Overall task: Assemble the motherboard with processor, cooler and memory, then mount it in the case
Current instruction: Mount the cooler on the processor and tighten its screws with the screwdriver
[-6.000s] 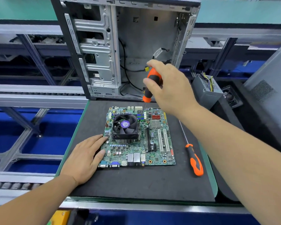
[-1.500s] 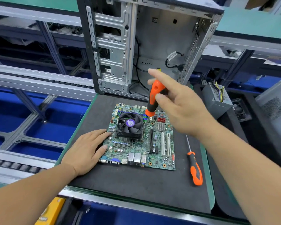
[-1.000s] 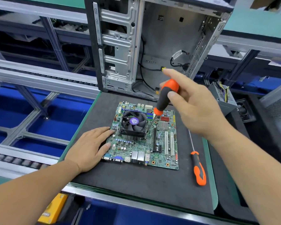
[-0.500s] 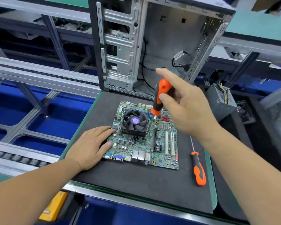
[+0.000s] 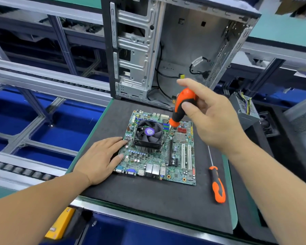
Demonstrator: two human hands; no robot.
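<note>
Head view showed the motherboard flat on the surface, cooler seated. Right hand pinched a screwdriver at a cooler screw; left hand pressed flat. Memory looked absent, the case stood empty.
</note>
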